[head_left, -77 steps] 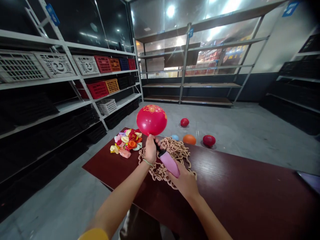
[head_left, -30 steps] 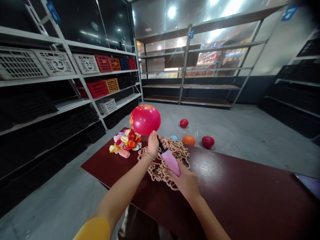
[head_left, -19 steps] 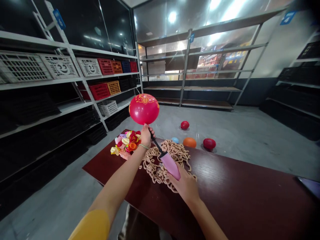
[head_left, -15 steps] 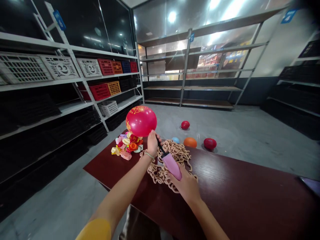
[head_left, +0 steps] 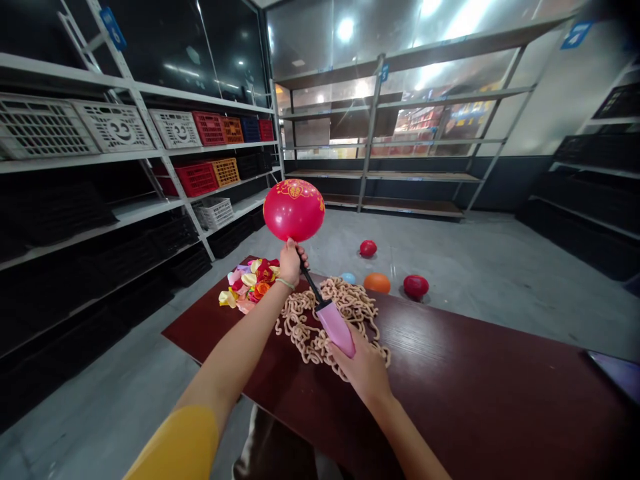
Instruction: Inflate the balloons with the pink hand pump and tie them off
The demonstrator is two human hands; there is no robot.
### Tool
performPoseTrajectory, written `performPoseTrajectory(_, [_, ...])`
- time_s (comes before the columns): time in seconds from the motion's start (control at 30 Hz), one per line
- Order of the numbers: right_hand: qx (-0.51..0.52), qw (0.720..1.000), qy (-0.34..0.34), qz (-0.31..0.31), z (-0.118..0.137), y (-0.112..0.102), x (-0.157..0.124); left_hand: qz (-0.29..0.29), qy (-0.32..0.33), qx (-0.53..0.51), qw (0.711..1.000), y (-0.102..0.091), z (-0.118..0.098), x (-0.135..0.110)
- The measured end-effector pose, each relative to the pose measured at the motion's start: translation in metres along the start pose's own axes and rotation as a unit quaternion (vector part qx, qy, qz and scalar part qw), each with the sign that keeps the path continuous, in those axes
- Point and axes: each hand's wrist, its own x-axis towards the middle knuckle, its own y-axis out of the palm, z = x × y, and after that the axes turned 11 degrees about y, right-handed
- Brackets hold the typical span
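A round red balloon (head_left: pixel 294 211) with yellow printing is blown up above the table. My left hand (head_left: pixel 290 263) is closed around its neck, where it meets the black end of a balloon pump (head_left: pixel 336 327); the fingers hide the joint. The pump's pink barrel lies in my closed right hand (head_left: pixel 365 367), with the dark rod drawn out between my hands. Beneath the pump spreads a heap of beige, curly rope-like strands (head_left: pixel 345 300). Left of it sits a pile of limp, uninflated balloons (head_left: pixel 253 283) in many colours.
The dark red table (head_left: pixel 450 373) bears a flat, dark-edged device (head_left: pixel 613 373) at its right. On the floor beyond lie red balloons (head_left: pixel 416 286), an orange balloon (head_left: pixel 377 283) and a light blue one (head_left: pixel 349 277). Shelves with crates (head_left: pixel 210 128) stand left; a rack (head_left: pixel 367 147) is behind.
My left hand has moved up and slightly away with the balloon, and more of the pump's black rod shows. The right hand has shifted slightly left, still on the barrel.
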Motion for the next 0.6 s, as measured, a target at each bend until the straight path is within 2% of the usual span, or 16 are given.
performPoseTrajectory(0.07, [-0.011,1.000,0.011,0.001,-0.001,0.000,0.000,0.006,-0.004,-0.020,1.000,0.001,0.005,-0.013])
performPoseTrajectory(0.23, [-0.020,0.999,0.035,0.004,-0.002,-0.003,0.001,0.067,-0.030,-0.022,0.997,0.001,0.035,-0.068])
performPoseTrajectory(0.33, [-0.011,0.999,0.034,0.014,0.000,-0.003,0.001,0.086,-0.033,-0.011,0.996,-0.003,0.041,-0.080])
performPoseTrajectory(0.47, [0.012,0.999,0.026,0.019,0.004,0.001,0.000,0.098,-0.027,0.006,0.995,-0.010,0.028,-0.057])
performPoseTrajectory(0.6, [0.013,1.000,-0.002,0.011,0.004,0.004,-0.003,0.047,-0.006,0.013,0.999,-0.013,0.004,-0.017])
